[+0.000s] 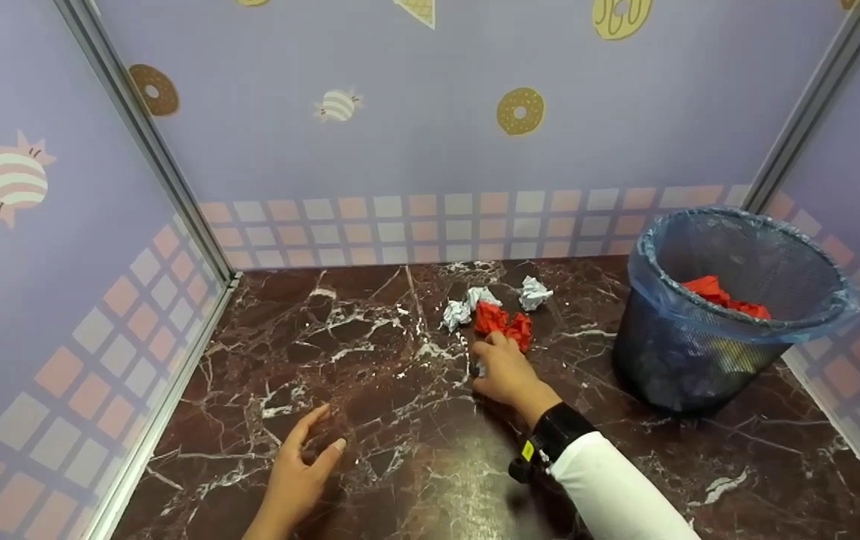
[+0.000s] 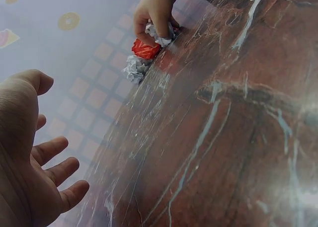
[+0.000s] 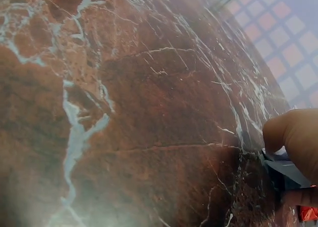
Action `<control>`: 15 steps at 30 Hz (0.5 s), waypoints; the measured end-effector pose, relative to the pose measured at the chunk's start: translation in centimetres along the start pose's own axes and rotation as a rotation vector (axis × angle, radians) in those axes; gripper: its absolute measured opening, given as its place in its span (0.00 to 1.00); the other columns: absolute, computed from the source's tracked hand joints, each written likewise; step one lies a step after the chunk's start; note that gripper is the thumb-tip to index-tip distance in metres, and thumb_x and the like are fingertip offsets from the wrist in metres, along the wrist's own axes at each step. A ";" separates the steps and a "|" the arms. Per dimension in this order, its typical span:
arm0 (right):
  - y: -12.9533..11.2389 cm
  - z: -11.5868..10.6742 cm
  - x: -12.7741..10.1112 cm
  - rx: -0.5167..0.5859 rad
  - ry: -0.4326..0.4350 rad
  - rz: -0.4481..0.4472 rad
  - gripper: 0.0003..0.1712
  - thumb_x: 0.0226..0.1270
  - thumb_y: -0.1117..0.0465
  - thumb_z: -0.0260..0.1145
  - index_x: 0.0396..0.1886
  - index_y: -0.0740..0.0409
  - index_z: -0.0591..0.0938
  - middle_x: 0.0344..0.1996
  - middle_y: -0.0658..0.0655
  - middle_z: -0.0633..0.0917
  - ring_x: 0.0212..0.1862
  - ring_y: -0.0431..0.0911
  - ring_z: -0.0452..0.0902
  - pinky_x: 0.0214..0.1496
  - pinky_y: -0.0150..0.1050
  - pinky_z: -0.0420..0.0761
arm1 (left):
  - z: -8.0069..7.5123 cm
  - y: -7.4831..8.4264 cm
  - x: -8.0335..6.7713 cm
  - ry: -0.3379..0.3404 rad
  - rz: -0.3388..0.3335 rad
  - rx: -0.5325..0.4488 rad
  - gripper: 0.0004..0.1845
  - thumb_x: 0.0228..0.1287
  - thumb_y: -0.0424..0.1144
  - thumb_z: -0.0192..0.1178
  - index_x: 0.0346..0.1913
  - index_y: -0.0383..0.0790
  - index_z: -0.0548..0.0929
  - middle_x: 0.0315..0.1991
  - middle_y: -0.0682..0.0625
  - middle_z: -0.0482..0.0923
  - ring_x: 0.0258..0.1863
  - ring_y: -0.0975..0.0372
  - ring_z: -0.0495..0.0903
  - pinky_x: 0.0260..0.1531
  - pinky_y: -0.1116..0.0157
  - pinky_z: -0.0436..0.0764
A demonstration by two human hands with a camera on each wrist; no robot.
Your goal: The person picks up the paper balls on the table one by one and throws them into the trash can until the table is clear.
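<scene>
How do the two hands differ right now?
The right hand curls round a crumpled white paper ball beside the crumpled red paper; the left hand holds nothing, fingers spread. The right reaches farther forward; the left sits nearer. Both are over the dark red marble tabletop.

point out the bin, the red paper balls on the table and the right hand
bin (image 1: 699, 375), head view, front of its dark wall
red paper balls (image 1: 491, 318), head view, on the left ball
right hand (image 1: 506, 373), head view, back of the hand

Bin probably flanking paper wads
</scene>
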State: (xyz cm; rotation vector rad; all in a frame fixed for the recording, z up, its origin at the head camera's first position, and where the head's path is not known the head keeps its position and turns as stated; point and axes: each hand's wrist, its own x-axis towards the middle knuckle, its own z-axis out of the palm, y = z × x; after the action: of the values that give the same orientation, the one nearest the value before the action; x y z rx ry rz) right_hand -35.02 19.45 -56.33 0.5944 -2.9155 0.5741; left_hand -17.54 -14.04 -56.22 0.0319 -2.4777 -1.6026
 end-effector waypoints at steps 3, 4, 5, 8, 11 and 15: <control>0.1 0.1 0.2 0.034 -0.021 0.003 0.24 0.38 0.59 0.74 0.41 0.54 0.81 0.41 0.57 0.73 0.41 0.54 0.70 0.39 0.46 0.77 | 0.0 -0.1 0.0 0.012 0.006 -0.014 0.30 0.61 0.43 0.67 0.66 0.56 0.72 0.62 0.47 0.75 0.62 0.52 0.73 0.53 0.48 0.77; 0.2 0.2 0.2 0.043 -0.028 0.003 0.23 0.38 0.59 0.74 0.40 0.54 0.81 0.41 0.57 0.73 0.41 0.54 0.71 0.39 0.46 0.77 | 0.0 -0.1 0.1 0.013 0.006 -0.016 0.30 0.61 0.43 0.67 0.66 0.56 0.72 0.62 0.47 0.75 0.61 0.52 0.73 0.52 0.48 0.77; 0.2 0.2 0.3 0.053 -0.033 0.002 0.22 0.37 0.60 0.73 0.39 0.55 0.81 0.40 0.57 0.73 0.41 0.54 0.71 0.39 0.45 0.77 | 0.0 -0.1 0.1 0.014 0.005 -0.018 0.30 0.61 0.43 0.67 0.66 0.57 0.72 0.62 0.47 0.75 0.61 0.51 0.73 0.52 0.49 0.77; 0.3 0.3 0.3 0.075 -0.050 0.007 0.21 0.38 0.61 0.73 0.37 0.55 0.81 0.39 0.57 0.73 0.39 0.53 0.72 0.39 0.46 0.76 | 0.0 -0.1 0.1 0.014 0.001 -0.024 0.30 0.61 0.43 0.68 0.65 0.58 0.72 0.62 0.47 0.75 0.61 0.51 0.73 0.53 0.49 0.77; 0.5 0.4 0.2 0.091 -0.058 0.006 0.19 0.39 0.62 0.73 0.36 0.55 0.80 0.37 0.56 0.73 0.38 0.53 0.72 0.37 0.46 0.76 | 0.1 0.0 0.1 0.011 -0.001 -0.030 0.29 0.60 0.43 0.68 0.65 0.58 0.72 0.62 0.47 0.75 0.60 0.51 0.73 0.54 0.49 0.77; 0.6 0.5 0.1 0.101 -0.048 -0.019 0.18 0.40 0.63 0.72 0.35 0.54 0.79 0.34 0.55 0.74 0.35 0.52 0.72 0.35 0.45 0.74 | 0.2 0.1 0.1 0.004 -0.003 -0.018 0.30 0.60 0.44 0.68 0.65 0.59 0.72 0.63 0.47 0.74 0.62 0.50 0.72 0.57 0.46 0.74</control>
State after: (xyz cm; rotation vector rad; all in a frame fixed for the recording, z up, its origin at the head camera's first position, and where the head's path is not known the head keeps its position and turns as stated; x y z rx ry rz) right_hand -35.37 19.74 -56.99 0.6561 -2.9365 0.7174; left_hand -17.67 -13.87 -56.22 0.0359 -2.4613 -1.6244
